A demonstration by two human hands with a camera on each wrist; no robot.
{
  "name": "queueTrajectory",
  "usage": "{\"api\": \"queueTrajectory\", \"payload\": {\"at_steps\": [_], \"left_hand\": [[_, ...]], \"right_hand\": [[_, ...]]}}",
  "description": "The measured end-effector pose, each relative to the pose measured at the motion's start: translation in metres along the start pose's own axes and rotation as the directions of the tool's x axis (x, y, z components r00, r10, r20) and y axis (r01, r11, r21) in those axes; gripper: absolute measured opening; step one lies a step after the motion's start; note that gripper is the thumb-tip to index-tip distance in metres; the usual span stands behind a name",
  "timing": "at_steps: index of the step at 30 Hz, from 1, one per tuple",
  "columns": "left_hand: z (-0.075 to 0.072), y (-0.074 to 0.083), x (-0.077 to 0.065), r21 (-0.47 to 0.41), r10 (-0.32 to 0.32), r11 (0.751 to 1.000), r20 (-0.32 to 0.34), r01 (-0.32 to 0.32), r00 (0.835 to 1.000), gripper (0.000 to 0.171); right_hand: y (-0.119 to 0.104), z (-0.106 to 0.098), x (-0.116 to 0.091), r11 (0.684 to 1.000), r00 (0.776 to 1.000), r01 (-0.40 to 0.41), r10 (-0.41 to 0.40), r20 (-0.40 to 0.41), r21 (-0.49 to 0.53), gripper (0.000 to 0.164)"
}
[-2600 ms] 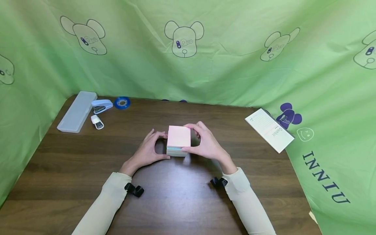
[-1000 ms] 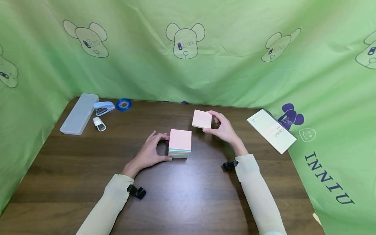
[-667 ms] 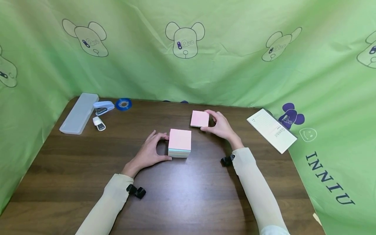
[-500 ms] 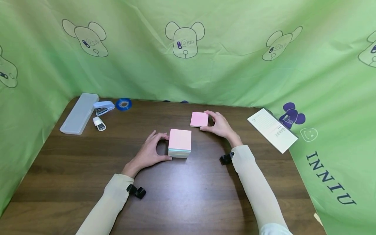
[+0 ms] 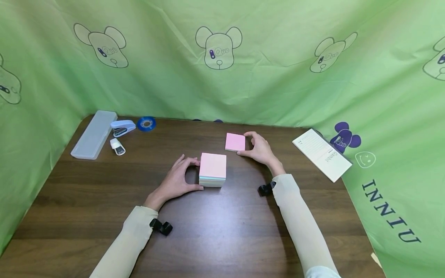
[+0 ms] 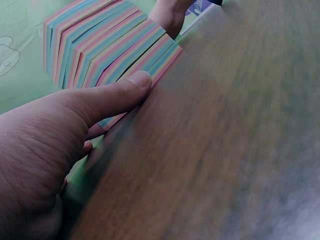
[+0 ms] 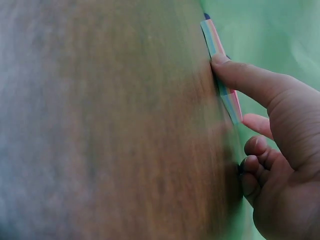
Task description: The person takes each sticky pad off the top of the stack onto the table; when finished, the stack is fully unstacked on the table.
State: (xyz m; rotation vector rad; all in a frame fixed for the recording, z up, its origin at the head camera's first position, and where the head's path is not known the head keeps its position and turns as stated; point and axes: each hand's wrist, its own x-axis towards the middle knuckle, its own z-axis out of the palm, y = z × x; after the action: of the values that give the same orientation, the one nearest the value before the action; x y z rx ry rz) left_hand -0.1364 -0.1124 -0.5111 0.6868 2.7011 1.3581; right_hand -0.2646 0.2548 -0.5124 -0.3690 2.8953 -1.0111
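Note:
A tall stack of sticky notes (image 5: 213, 166), pink on top, stands on the middle of the table. The left hand (image 5: 174, 177) holds this stack at its left side, thumb on the near side and fingers behind. In the left wrist view, pink, yellow and blue stripes run along the stack's sides, and the left thumb presses on them. Farther back lies a thin pink sticky note pad (image 5: 235, 142), flat on the table. The right hand (image 5: 260, 148) holds this pad's right end between thumb and index finger. In the right wrist view, the other fingers are curled away from the pad (image 7: 231, 105).
At the back left are a pale plastic case (image 5: 94, 135), a light blue stapler (image 5: 123, 127), a blue tape roll (image 5: 146, 123) and a small white-and-black item (image 5: 117, 146). A white notepad (image 5: 323, 154) lies at the right edge. A green curtain (image 5: 222, 92) hangs behind the table.
The right hand has lifted the thin pad off the stack, carried it back and right, and set it on the table. Lately its fingers have shifted slightly right. The left hand stays at the stack.

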Motion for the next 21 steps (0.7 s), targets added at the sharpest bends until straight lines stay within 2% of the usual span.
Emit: {"api": "queueTrajectory", "payload": {"at_steps": [5, 9, 15, 21], "left_hand": [[0.001, -0.001, 0.000, 0.008, 0.025, 1.000, -0.014, -0.025, 1.000, 0.081], [0.001, -0.001, 0.000, 0.006, 0.039, 0.999, -0.015, -0.039, 0.999, 0.081], [0.000, 0.000, 0.001, 0.004, 0.028, 1.000, -0.007, -0.028, 1.000, 0.080], [0.000, -0.001, 0.002, 0.002, 0.028, 1.000, -0.005, -0.028, 1.000, 0.081]], "right_hand": [[0.002, 0.001, 0.004, 1.000, 1.000, -0.003, 0.003, 0.002, -0.025, 0.080], [0.002, 0.003, 0.012, 0.999, 1.000, -0.016, 0.016, -0.006, -0.031, 0.079], [0.020, 0.014, 0.032, 0.997, 0.998, -0.061, 0.060, -0.015, -0.055, 0.086], [0.006, 0.007, 0.033, 0.996, 0.997, -0.074, 0.074, -0.004, -0.042, 0.083]]}}
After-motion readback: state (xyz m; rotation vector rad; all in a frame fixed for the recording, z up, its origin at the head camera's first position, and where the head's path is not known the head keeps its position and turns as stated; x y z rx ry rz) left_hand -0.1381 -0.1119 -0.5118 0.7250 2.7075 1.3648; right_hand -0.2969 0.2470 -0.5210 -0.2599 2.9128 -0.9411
